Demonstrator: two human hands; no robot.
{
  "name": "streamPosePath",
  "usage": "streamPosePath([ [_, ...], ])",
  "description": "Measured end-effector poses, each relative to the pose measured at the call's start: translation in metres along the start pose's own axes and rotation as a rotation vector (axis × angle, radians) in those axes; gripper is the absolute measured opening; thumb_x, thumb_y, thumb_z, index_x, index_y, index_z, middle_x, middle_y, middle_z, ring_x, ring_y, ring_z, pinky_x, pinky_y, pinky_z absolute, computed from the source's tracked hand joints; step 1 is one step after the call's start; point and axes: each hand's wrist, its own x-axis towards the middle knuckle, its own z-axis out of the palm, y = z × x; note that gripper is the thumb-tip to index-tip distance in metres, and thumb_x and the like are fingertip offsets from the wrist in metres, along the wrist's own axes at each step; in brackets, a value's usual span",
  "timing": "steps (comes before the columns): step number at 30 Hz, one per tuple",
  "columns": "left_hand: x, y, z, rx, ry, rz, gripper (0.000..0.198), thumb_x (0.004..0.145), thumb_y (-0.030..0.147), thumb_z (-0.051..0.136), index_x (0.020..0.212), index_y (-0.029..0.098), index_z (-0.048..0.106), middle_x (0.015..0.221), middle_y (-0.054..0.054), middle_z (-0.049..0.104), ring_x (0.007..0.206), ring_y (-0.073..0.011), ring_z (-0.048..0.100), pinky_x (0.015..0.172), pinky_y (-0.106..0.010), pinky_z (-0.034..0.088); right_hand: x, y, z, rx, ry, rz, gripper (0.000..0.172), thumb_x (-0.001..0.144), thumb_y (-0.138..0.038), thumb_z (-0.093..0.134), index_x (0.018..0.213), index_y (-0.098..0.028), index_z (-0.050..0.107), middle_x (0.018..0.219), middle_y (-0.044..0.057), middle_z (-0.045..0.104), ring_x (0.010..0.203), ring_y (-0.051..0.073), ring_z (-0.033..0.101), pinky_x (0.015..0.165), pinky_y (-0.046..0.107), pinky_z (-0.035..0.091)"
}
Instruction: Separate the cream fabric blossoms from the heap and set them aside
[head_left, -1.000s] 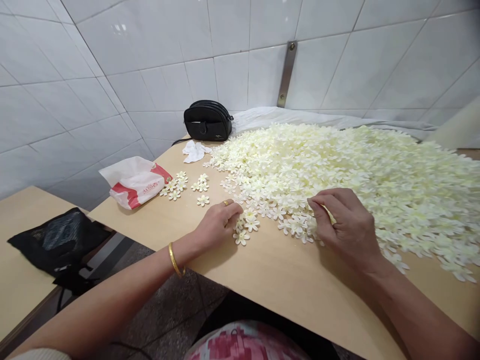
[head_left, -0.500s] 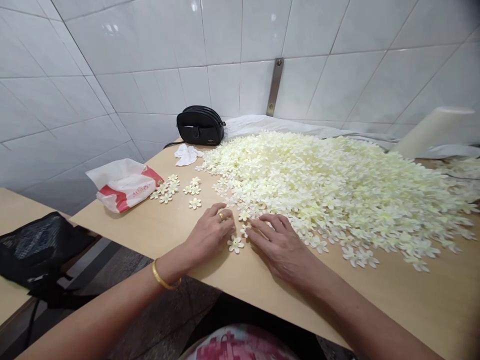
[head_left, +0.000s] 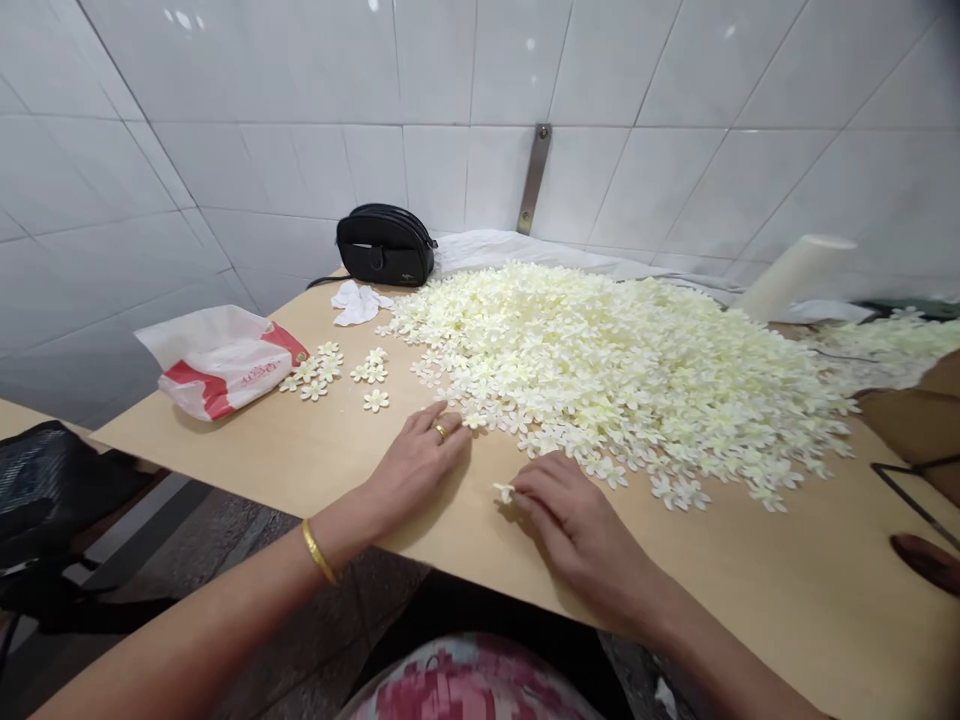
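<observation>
My right hand [head_left: 574, 520] pinches a small white artificial flower [head_left: 503, 493] between thumb and fingers, just above the wooden table. My left hand [head_left: 424, 455], with a gold ring, rests on the tabletop with its fingers loosely bent and a little apart. Nothing shows in its grip. Its fingertips lie beside a loose flower [head_left: 474, 421] at the edge of a large heap of pale yellow-white flowers [head_left: 600, 350]. Whether they touch that flower I cannot tell.
Left of the heap lie a single flower [head_left: 376, 401], small clusters of flowers [head_left: 315, 372] and a red-and-white paper bag [head_left: 225, 365]. A crumpled tissue [head_left: 358, 302] and black purse [head_left: 384, 246] sit at the back. A white roll [head_left: 795, 275] leans behind the heap; sunglasses [head_left: 926, 560] lie right.
My right hand has moved slightly right, closing on a flower and lifting it from the table. My left hand stays near the heap's edge. The view has turned a little to the right.
</observation>
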Motion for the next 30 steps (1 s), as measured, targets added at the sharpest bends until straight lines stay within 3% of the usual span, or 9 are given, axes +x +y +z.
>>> streamPosePath([
  [3, -0.001, 0.003, -0.004, -0.033, 0.092, -0.026, 0.024, 0.08, 0.012, 0.037, 0.097, 0.015, 0.053, 0.108, -0.011, 0.053, 0.112, -0.0224, 0.039, 0.096, -0.044, 0.032, -0.011, -0.001, -0.009, 0.209, -0.014, 0.27, 0.024, 0.085, -0.022, 0.037, 0.072, -0.018, 0.056, 0.069, 0.001, 0.059, 0.067, 0.013, 0.053, 0.061, 0.025, 0.04],
  [7, -0.011, 0.032, -0.01, -0.167, 0.137, 0.033, 0.02, 0.081, 0.016, 0.039, 0.092, 0.015, 0.055, 0.106, -0.011, 0.055, 0.11, -0.0221, 0.04, 0.093, -0.041, 0.037, -0.019, 0.007, -0.009, 0.099, -0.004, 0.395, 0.02, 0.081, -0.022, 0.041, 0.073, -0.019, 0.059, 0.07, 0.001, 0.061, 0.068, 0.016, 0.054, 0.063, 0.028, 0.04],
  [14, -0.03, 0.085, 0.002, -0.331, 0.163, 0.161, 0.025, 0.077, 0.009, 0.043, 0.099, 0.011, 0.054, 0.112, -0.012, 0.055, 0.096, -0.018, 0.05, 0.083, -0.032, 0.045, -0.043, 0.004, 0.0, -0.018, 0.272, 0.258, 0.023, 0.08, -0.011, 0.038, 0.095, -0.016, 0.056, 0.087, 0.008, 0.057, 0.083, 0.018, 0.051, 0.074, 0.032, 0.042],
  [17, -0.028, 0.092, 0.009, -0.312, 0.16, 0.194, 0.025, 0.075, 0.005, 0.043, 0.097, 0.007, 0.055, 0.116, -0.014, 0.052, 0.102, -0.019, 0.048, 0.087, -0.032, 0.044, -0.052, -0.004, 0.006, -0.094, 0.261, 0.184, 0.032, 0.077, -0.005, 0.037, 0.102, -0.015, 0.054, 0.09, 0.01, 0.055, 0.086, 0.02, 0.048, 0.074, 0.036, 0.042],
  [22, -0.022, 0.095, 0.018, -0.209, 0.171, 0.229, 0.025, 0.073, 0.002, 0.04, 0.09, 0.006, 0.057, 0.107, -0.015, 0.058, 0.103, -0.0192, 0.049, 0.095, -0.037, 0.038, -0.055, -0.011, 0.014, -0.135, 0.271, 0.115, 0.038, 0.076, -0.002, 0.035, 0.11, -0.013, 0.048, 0.097, 0.012, 0.054, 0.09, 0.022, 0.047, 0.075, 0.039, 0.042],
  [30, -0.015, 0.104, 0.016, -0.193, 0.202, 0.166, 0.029, 0.074, 0.009, 0.043, 0.1, 0.004, 0.054, 0.104, -0.015, 0.059, 0.103, -0.0269, 0.049, 0.09, -0.042, 0.042, -0.057, -0.015, 0.008, -0.243, 0.166, -0.035, 0.051, 0.07, -0.002, 0.034, 0.12, -0.007, 0.042, 0.108, 0.015, 0.055, 0.103, 0.024, 0.045, 0.089, 0.047, 0.034],
])
